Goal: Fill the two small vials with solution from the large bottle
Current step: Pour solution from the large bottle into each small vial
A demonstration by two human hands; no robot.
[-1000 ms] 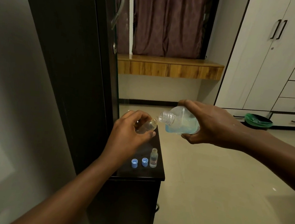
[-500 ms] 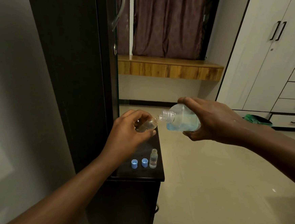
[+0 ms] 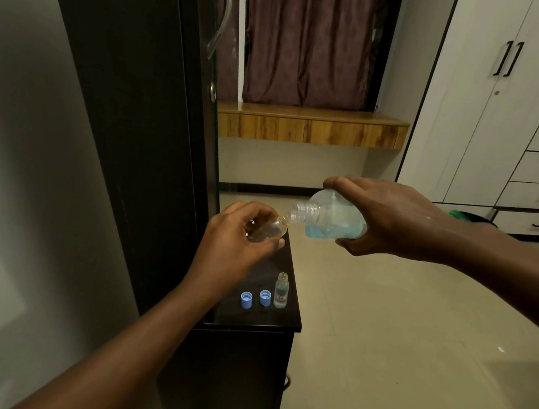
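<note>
Dark cabinet top (image 3: 288, 318) | right hand (image 3: 396, 220) grips large bottle (image 3: 331, 220) (mouth leftward) | left hand (image 3: 236, 243) grasps vial (image 3: 268, 228)

Both of your forearms are bare, with no sleeve visible up to the frame edge. Your left hand (image 3: 236, 237) and right hand (image 3: 389, 218) wear no glove, ring or watch. Some pale specks sit on the right wrist.

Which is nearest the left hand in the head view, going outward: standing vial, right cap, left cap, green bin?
From the left hand:
1. Right cap, below it, and standing vial, beside that cap: too close to call.
2. Left cap, cabinet-top front.
3. Green bin, far right on the floor.
</note>
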